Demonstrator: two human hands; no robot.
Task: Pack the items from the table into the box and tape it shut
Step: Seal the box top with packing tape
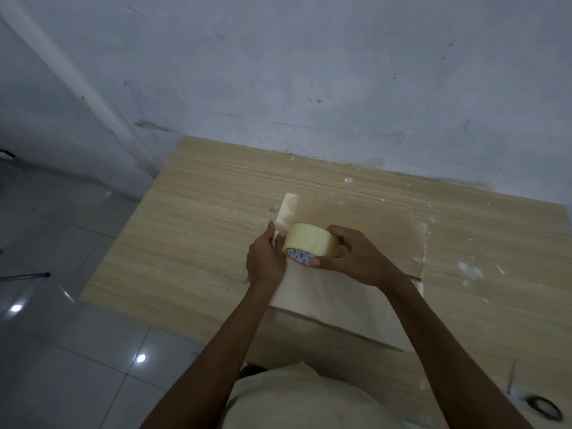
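A closed cardboard box (340, 292) lies on the wooden table (192, 230), its top flaps down. Above its left part I hold a roll of clear packing tape (309, 243). My right hand (349, 258) grips the roll, thumb at its core and fingers over the far side. My left hand (267, 258) is beside the roll's left face, fingers curled at the tape's surface near the box's left edge. Whether it pinches the tape's end is not visible.
A grey wall (340, 88) runs along the table's far edge. Tiled floor (62, 351) lies to the left of the table. A small dark ring (544, 411) lies at the table's near right corner. White specks (470, 270) dot the tabletop right of the box.
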